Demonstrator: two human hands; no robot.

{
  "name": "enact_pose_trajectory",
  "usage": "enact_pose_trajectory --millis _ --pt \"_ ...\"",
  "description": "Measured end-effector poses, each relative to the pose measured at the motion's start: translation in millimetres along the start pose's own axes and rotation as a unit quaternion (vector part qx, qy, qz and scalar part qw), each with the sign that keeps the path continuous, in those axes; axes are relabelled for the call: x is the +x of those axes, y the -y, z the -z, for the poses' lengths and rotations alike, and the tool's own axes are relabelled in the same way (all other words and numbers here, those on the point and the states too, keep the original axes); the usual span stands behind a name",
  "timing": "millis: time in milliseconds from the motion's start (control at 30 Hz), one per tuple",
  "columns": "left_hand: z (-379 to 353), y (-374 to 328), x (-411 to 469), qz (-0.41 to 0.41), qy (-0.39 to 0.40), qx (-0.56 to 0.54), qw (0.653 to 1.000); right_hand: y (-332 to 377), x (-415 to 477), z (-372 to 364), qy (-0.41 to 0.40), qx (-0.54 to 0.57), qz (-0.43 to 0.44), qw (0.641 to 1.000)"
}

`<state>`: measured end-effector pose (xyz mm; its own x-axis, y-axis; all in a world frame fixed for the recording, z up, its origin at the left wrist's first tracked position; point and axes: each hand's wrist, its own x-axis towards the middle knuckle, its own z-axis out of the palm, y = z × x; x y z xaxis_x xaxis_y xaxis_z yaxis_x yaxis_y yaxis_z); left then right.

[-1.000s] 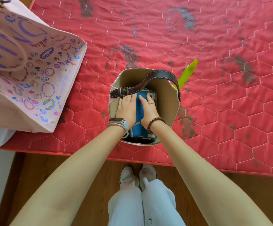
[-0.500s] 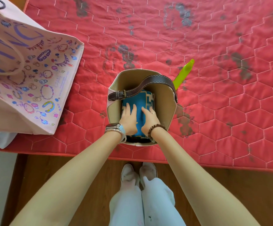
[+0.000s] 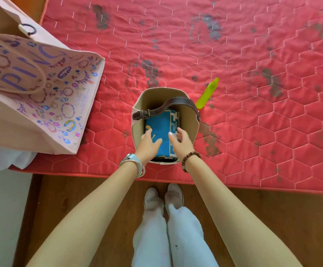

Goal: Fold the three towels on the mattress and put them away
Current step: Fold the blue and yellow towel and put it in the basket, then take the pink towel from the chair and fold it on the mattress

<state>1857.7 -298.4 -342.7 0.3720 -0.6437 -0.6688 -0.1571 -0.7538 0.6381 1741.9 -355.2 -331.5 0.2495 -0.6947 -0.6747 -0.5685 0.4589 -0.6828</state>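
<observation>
I see a beige bucket bag [image 3: 188, 120] standing near the front edge of the red quilted mattress [image 3: 253, 135], with a folded blue towel [image 3: 160, 123] inside it under the brown strap [image 3: 168, 106]. My left hand [image 3: 148, 144] and right hand [image 3: 182, 143] reach into the bag, fingers loosely spread over the towel. A yellow-green marker [image 3: 207, 93] lies just beside the bag, and a pink printed tote [image 3: 41, 108] lies to the left.

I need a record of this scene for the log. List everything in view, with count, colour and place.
mattress: one, stained red, fills upper frame
bucket bag: one, beige, brown strap, near mattress front edge
towel: one visible, blue patterned, folded inside bucket bag
tube-like object: one, yellow-green, beside bucket bag
tote bag: one, pink, printed doodles, mattress left
floor: brown wood, below mattress
left hand: watch on wrist, over towel
right hand: bead bracelet, over towel
legs: two, white trousers, on floor
</observation>
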Motion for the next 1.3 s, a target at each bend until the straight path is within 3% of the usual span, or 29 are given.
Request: enact_pose_trajectory --millis 233,400,833,1000,1300 --pt "46.0 -38.3 -81.0 -0.014 -0.046 -0.169 0.984 35.0 -65.9 41.6 -0.071 0.178 0.012 0.981" --pt "78.8 -64.5 -126.7 -0.001 -0.074 -0.277 0.958 66.2 -106.1 75.1 -0.084 0.210 0.043 0.973" --pt "154.2 -136.4 -211.1 -0.153 -0.061 -0.334 0.928 138.3 -186.3 118.9 -0.078 0.274 0.142 0.948" --pt "167.6 -149.8 -232.1 -0.184 -0.034 -0.340 0.922 142.3 -215.4 124.1 -0.071 0.280 0.153 0.945" --pt "149.1 -169.7 -252.5 -0.211 0.023 -0.316 0.925 127.5 -267.9 163.0 -0.130 0.311 0.185 0.923"
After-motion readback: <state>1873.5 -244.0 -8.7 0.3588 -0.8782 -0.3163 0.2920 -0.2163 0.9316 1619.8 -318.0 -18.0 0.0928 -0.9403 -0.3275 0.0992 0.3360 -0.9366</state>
